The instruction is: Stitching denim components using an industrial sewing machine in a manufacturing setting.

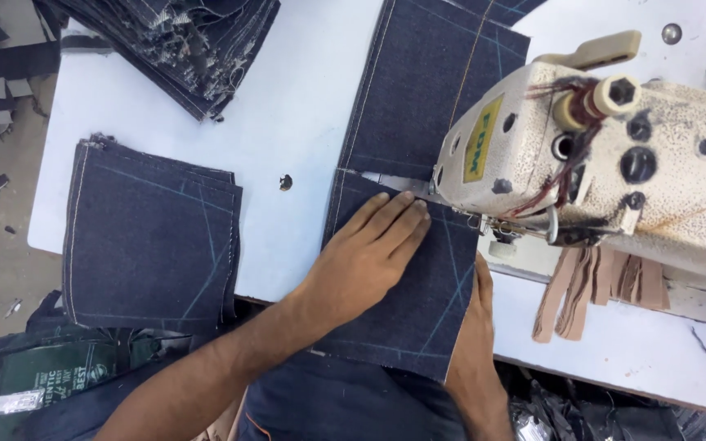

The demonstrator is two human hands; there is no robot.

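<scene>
Denim, dark blue and chalk-marked, lies flat on the white table (288, 106) and runs under the head of the sewing machine (614, 155). The near panel (406, 286) sits just left of the machine, its lower corner hanging over the table's front edge, and it meets a 2nd panel (435, 82) at a seam line that leads straight to the needle area. The left hand (365, 253) lies palm down on the near panel, all fingers straight and pressed close together, the fingertips touching the seam line right beside the machine's foot. The right hand (475, 327) is at the panel's right edge, below the machine head; only its back and wrist show, so I cannot tell how its fingers are set, though it touches the cloth edge. Well left of the machine, a small stack (153, 237) of cut denim pieces rests on the table, edges roughly squared. Farther back and left of the machine, a larger heap (181, 41) of frayed denim pieces spreads over the table's far corner. Tan strips (590, 286) hang in front of the machine's base.
</scene>
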